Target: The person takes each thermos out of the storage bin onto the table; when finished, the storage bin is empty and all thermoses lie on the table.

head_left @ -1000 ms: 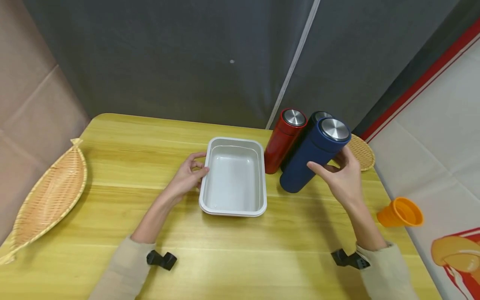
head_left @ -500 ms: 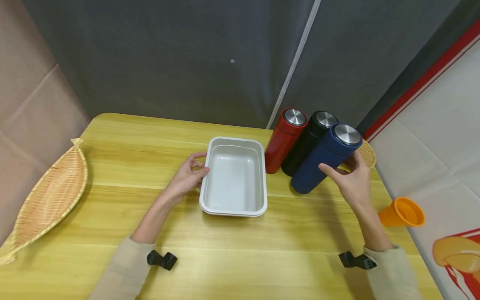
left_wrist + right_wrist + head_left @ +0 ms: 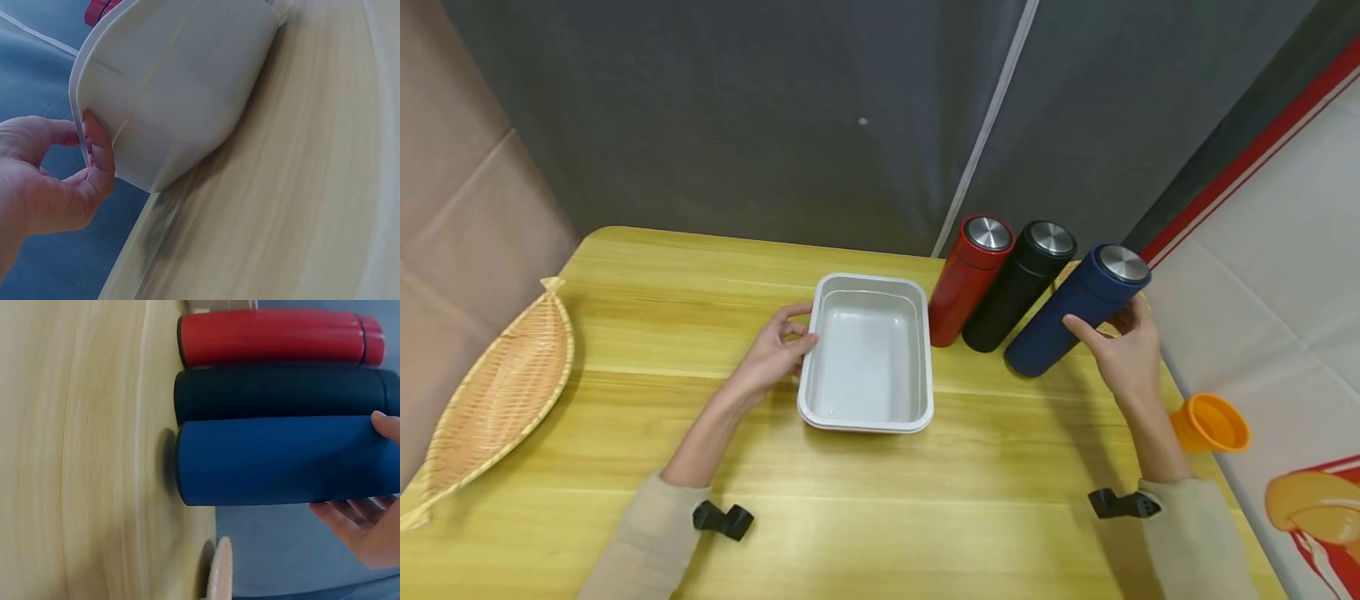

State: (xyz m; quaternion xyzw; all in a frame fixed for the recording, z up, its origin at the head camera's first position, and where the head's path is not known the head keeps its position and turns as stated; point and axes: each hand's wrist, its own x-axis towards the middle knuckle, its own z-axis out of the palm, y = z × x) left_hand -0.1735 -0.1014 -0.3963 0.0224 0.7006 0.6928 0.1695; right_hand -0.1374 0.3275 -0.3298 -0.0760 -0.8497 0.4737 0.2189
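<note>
My left hand point(image 3: 772, 350) grips the left rim of a pale grey rectangular container point(image 3: 806, 392). Thumb and fingers pinch that rim in the left wrist view, where the container's outer side point(image 3: 169, 94) fills the top. On the right, my right hand point(image 3: 1123, 350) holds a blue thermos flask point(image 3: 1067, 321) by its upper body, thumb on the near side. The flask stands roughly upright; the right wrist view shows a shadow beside its base, and whether it touches the tabletop I cannot tell. Left of it stand a black thermos flask point(image 3: 1018, 287) and a red thermos flask point(image 3: 967, 283).
A leaf-shaped woven basket point(image 3: 508, 383) lies at the table's left edge. Behind the blue flask a small woven tray point(image 3: 221, 569) is mostly hidden in the head view. An orange cup point(image 3: 1210, 423) sits by the right wall. A dark curtain point(image 3: 737, 125) hangs behind the wooden table.
My right hand has moved the blue flask rightward, away from the black one, which now shows fully. My left hand and the container have stayed in place.
</note>
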